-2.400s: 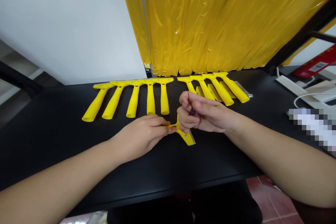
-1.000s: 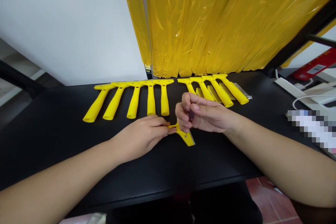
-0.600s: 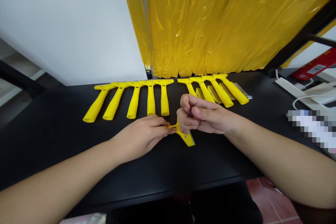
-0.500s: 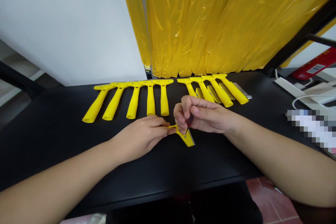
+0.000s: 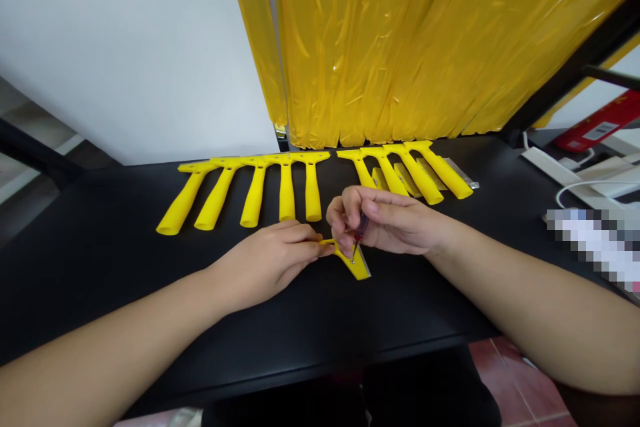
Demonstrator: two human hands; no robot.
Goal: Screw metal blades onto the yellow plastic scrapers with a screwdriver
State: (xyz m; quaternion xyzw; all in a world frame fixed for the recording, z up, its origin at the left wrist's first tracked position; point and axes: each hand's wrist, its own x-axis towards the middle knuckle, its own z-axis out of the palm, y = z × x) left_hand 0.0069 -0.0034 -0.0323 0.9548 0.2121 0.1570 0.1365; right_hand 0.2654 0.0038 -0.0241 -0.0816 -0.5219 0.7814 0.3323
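Your left grip (image 5: 280, 257) is clamped on the yellow scraper (image 5: 357, 268) over the counter (image 5: 300, 340), right grip (image 5: 393, 220) closed around a screwdriver (image 5: 359, 229), tip at 1 screw (image 5: 353, 261).

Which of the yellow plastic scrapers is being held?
The yellow plastic scraper pinched by the left hand; the right hand holds a small dark-red screwdriver at its metal screw. The other scrapers lie in two rows behind it.

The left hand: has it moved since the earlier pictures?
No: against the row of yellow scrapers on the black table, the left hand stays in practically the same place.
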